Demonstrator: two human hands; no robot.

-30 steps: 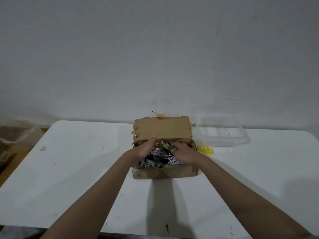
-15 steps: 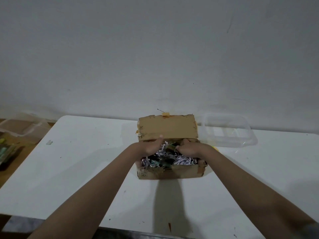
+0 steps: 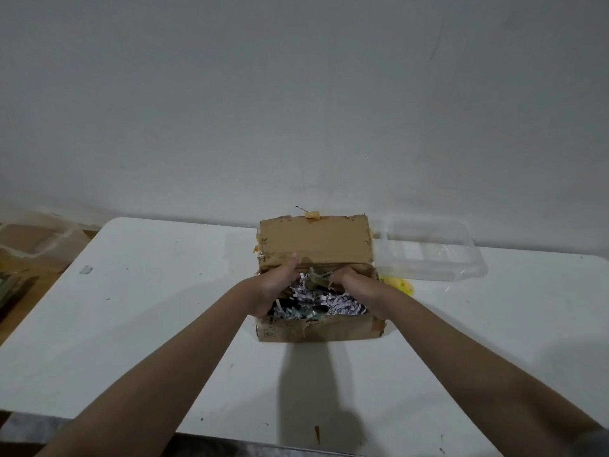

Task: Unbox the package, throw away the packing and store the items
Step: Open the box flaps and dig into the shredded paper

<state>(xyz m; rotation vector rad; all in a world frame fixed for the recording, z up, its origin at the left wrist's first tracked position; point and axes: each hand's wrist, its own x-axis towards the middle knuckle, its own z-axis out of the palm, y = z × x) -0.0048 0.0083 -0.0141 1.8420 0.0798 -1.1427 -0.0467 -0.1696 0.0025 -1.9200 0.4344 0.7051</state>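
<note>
An open cardboard box [image 3: 316,331] stands mid-table, its lid flap [image 3: 314,240] tilted up at the back. Shredded white and dark paper packing [image 3: 324,300] fills it. My left hand [image 3: 275,285] reaches into the left side of the box, fingers curled into the packing, thumb up against the flap. My right hand [image 3: 361,286] is in the right side, fingers curled round the shreds near a small greenish item [image 3: 318,282] half buried there. What lies under the packing is hidden.
A clear plastic container [image 3: 428,250] sits on the white table [image 3: 148,324] right of the box, with a yellow object [image 3: 400,285] in front of it. Cardboard and plastic clutter [image 3: 29,245] lies off the table's left edge. A wall rises behind.
Both hands have moved apart toward the box's sides and dug deeper into the shredded paper. The view has shifted slightly.
</note>
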